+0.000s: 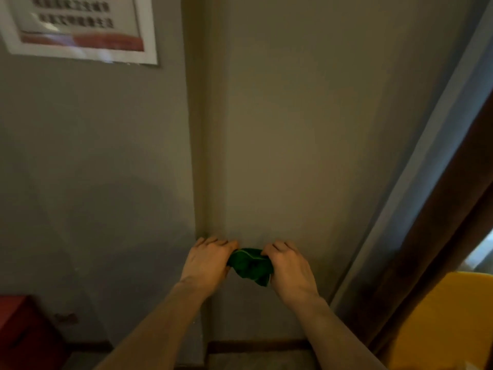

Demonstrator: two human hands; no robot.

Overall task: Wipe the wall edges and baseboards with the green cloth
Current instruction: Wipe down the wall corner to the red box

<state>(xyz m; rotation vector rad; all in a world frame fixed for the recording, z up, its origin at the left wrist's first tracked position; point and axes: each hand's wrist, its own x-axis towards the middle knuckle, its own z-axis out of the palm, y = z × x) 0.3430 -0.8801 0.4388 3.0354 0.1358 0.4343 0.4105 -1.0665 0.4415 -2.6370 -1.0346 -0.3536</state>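
Against the grey wall (pixel 280 129), low down near the vertical wall edge (pixel 198 156): two bare hands, one green cloth (pixel 249 265). Cloth bunched between the hands, held in front of the wall. Left hand (pixel 206 260) clenched on the cloth's left end, right hand (pixel 289 268) clenched on its right end; both grips grasping it. One dark baseboard (pixel 256 345) runs below the hands. One framed notice (pixel 80 25) up left of the edge; one red box (pixel 24 332) lower left; one yellow object (pixel 440 321) lower right.
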